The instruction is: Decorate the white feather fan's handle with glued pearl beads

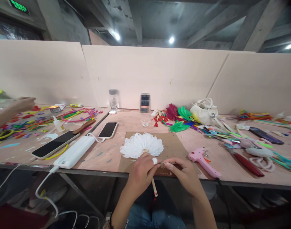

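Observation:
A white lacy fan (140, 143) lies spread on a sheet of brown cardboard (175, 144). Its pale wooden handle (154, 187) sticks out past the table edge, with a bit of red at the end. My left hand (144, 167) rests over the fan's base, a white wrap round one finger, its fingertips pinched together. Fingertips of my right hand (181, 171) meet them, also pinched. Between the two lies something tiny and thin, too small to name. Right of my right hand is a pink hot glue gun (204, 162).
To the left are a white power bank (75, 152) and phones (108, 130), (56, 144), with cables hanging off the edge. Coloured feathers (181, 117), a white handbag (204, 111) and a red-handled tool (248, 164) lie right. Another person's hand (23, 104) is at far left.

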{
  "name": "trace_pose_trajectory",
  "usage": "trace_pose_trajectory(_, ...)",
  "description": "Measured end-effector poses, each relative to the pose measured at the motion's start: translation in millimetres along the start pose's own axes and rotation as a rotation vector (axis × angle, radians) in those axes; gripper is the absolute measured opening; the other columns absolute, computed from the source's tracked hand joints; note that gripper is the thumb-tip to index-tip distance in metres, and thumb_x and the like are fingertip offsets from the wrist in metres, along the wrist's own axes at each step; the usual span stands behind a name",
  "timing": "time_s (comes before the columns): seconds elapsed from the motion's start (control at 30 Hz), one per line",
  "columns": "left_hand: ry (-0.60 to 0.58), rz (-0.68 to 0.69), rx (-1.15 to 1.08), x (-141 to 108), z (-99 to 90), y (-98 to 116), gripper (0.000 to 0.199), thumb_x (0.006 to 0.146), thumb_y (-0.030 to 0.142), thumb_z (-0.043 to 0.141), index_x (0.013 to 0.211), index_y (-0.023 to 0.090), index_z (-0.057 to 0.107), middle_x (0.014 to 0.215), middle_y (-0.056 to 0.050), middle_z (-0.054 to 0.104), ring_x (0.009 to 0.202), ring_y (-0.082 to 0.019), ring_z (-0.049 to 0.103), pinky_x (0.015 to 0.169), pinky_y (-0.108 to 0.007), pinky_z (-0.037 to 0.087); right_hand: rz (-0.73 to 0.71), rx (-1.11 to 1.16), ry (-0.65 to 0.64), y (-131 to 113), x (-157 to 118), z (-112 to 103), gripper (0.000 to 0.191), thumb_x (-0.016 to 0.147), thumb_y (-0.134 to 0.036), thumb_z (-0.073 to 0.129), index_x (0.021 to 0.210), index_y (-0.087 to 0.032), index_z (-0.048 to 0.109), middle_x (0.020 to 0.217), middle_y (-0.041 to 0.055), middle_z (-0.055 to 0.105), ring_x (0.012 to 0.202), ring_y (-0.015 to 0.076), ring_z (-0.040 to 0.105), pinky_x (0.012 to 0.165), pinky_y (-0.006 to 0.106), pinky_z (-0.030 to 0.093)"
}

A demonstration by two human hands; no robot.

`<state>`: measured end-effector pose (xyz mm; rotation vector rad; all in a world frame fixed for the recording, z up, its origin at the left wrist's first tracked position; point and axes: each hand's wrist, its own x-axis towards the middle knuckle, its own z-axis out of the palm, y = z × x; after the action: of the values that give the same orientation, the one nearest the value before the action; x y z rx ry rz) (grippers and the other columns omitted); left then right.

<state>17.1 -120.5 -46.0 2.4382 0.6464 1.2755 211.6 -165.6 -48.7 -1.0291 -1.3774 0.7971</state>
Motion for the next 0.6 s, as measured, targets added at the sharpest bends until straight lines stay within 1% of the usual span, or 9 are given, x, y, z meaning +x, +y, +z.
trace_pose_trajectory(0.17,-0.005,0.028,0.005,0.2,0.3,-2.1,0.019,0.105,0.017,0.057,0.098,0.018,0.074,0.092,-0.008,0.077,0.086,-0.022,0.062,0.079,-0.034,0.048,0.005,-0.023,-0.033,3.8,-0.9,-3.0,0.018,0.091,-0.037,0.074,0.084,-0.022,0.083,0.072,0.0017,0.072,0.057,0.014,0.062,0.054,0.018,0.049)
trace_pose_trajectory(0.37,0.038,0.127,0.005,0.3,1.5,-5.0,0.02,0.104,0.016,0.058,0.092,0.016,0.075,0.085,-0.007,0.075,0.083,-0.02,0.06,0.076,-0.033,0.049,0.024,-0.029,-0.102,7.9,0.0,-6.2,0.022,0.092,-0.039,0.074,0.085,-0.019,0.081,0.066,0.001,0.066,0.058,0.0141,0.058,0.055,0.02,0.045)
trace_pose_trajectory(0.47,0.021,0.152,0.023,-0.5,0.5,-5.3,0.026,0.106,0.017,0.055,0.089,0.016,0.075,0.081,-0.007,0.073,0.083,-0.02,0.059,0.075,-0.033,0.049,0.035,-0.026,-0.133,8.2,1.3,-7.1,0.023,0.092,-0.039,0.073,0.084,-0.018,0.08,0.066,0.0014,0.066,0.058,0.0145,0.057,0.056,0.02,0.044)
trace_pose_trajectory(0.6,-0.014,0.164,0.034,-2.3,-1.5,-5.4,0.026,0.106,0.016,0.052,0.094,0.015,0.076,0.083,-0.008,0.073,0.084,-0.021,0.057,0.076,-0.033,0.048,0.045,-0.031,-0.16,6.2,2.8,-8.5,0.022,0.091,-0.038,0.073,0.081,-0.019,0.081,0.065,0.0013,0.066,0.056,0.0139,0.055,0.054,0.02,0.042)
